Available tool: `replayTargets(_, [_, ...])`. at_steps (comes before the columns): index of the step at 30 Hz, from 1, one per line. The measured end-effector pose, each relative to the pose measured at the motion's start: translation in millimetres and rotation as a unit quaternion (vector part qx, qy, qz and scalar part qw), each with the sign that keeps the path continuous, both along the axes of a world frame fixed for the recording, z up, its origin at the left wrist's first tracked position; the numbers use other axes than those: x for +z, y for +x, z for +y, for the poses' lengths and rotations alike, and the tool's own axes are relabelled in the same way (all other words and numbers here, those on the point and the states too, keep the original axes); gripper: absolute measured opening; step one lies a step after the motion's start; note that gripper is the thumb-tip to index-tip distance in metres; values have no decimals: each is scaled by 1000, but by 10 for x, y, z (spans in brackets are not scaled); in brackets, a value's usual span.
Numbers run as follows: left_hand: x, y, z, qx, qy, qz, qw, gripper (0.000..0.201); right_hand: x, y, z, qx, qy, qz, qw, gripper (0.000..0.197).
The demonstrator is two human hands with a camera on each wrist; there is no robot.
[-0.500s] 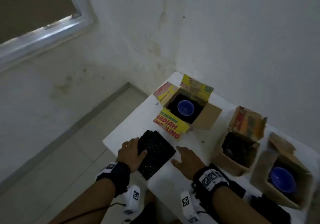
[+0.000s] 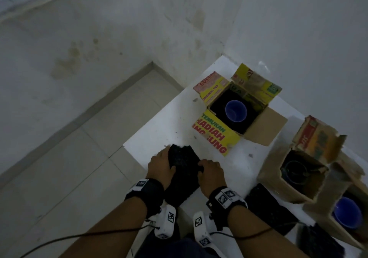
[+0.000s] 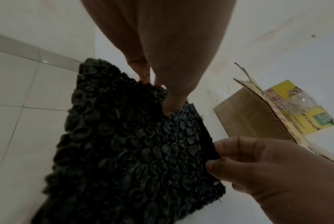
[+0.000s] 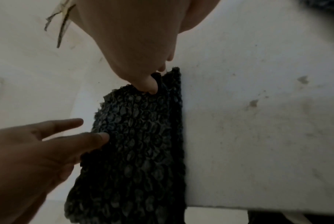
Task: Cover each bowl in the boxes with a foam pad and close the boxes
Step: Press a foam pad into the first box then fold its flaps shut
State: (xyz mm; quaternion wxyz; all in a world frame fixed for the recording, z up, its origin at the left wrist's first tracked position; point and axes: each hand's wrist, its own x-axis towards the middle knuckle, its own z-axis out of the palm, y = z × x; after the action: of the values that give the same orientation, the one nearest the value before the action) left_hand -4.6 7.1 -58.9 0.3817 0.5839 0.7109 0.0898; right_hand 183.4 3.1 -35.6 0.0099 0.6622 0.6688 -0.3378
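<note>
Both hands on one black foam pad [image 2: 182, 175] at the near corner of the white table [image 2: 169, 126] — left hand [image 2: 161, 166] grips its left edge, right hand [image 2: 212, 173] pinches the right edge. Three open boxes: yellow box [image 2: 217, 136] with a blue bowl [image 2: 236, 111], middle box [image 2: 278, 180] contents too dark to tell, third box [image 2: 318, 216] cut off, a second blue bowl [image 2: 347, 212] inside. More dark pads [image 2: 266, 208] near the edge — count unclear.

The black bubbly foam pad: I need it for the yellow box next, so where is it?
In the head view the black bubbly foam pad overhangs the white table's near-left corner, between the left hand and right hand.
</note>
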Motion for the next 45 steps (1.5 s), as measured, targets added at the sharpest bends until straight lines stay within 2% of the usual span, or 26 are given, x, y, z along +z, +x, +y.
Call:
replayTargets(3, [32, -53, 6, 24, -7, -7, 1000, 70, -33, -18, -12, -58, -19, 78, 995, 28])
replayTargets(7, [227, -96, 19, 11, -96, 10, 995, 21, 43, 2, -25, -126, -5, 171, 977, 20])
replayTargets(8, [271, -109, 6, 13, -107, -18, 994, 19, 92, 12, -15, -130, -2, 186, 974, 19])
replayTargets(12, [412, -127, -79, 55, -66, -178, 980, 29, 335, 69, -17, -146, 11, 252, 957, 19])
replayTargets(14, [466, -151, -120, 74, -62, -216, 972, 46, 454, 114, -33, -150, 15, 284, 947, 21])
replayTargets(17, [582, -181, -159, 49, -137, -231, 962, 85, 673, 188, -37, -150, 11, 333, 931, 26])
replayTargets(18, [635, -186, -159, 34, -157, -231, 960, 82, 761, 214, -27, -147, 8, 348, 926, 24])
replayTargets(20, [768, -157, -163, -1, -166, -221, 961, 53, 918, 270, -17, -140, 10, 371, 918, 19])
replayTargets(23, [919, -119, -178, 7, -140, -232, 963, 29, 1027, 379, -43, -158, 38, 363, 917, 14])
replayTargets(25, [1021, -91, -203, 36, -121, -267, 955, 29, 1028, 461, -124, -200, 41, 341, 917, 33])
replayTargets(27, [1131, -53, -226, 76, -100, -310, 942, 34, 1024, 516, -235, -249, -11, 343, 905, 66])
replayTargets(29, [1258, -2, -241, 90, -78, -341, 933, 32, 1018, 527, -343, -296, -115, 369, 873, 87])
replayTargets(30, [1289, 19, -237, 93, -72, -354, 928, 29, 1019, 526, -374, -317, -173, 392, 846, 86])
replayTargets(32, [1356, 65, -235, 86, -74, -372, 921, 27, 979, 521, -361, -344, -273, 450, 778, 67])
replayTargets(33, [1407, 89, -241, 86, -75, -376, 920, 28, 971, 500, -325, -363, -314, 494, 725, 58])
replayTargets(34, [1428, 102, -247, 90, -77, -382, 916, 30, 950, 471, -303, -385, -337, 533, 674, 52])
replayTargets(35, [1454, 112, -261, 92, -77, -385, 915, 34, 943, 423, -293, -410, -337, 561, 635, 46])
replayTargets(36, [1448, 114, -269, 99, -75, -391, 912, 41, 917, 373, -290, -428, -317, 577, 619, 36])
replayTargets(37, [1439, 116, -278, 112, -71, -391, 911, 47, 902, 333, -293, -420, -287, 584, 633, 30])
replayTargets(39, [1374, 97, -289, 161, -52, -391, 905, 60, 891, 273, -297, -359, -246, 576, 692, 35])
replayTargets(40, [1333, 77, -293, 186, -45, -392, 900, 65, 883, 254, -297, -329, -241, 571, 712, 37])
replayTargets(43, [1277, 58, -296, 230, -73, -417, 877, 60, 890, 238, -279, -290, -233, 568, 734, 41])
replayTargets(45, [1253, 36, -266, 253, -103, -431, 860, 53, 910, 236, -249, -272, -229, 576, 736, 45])
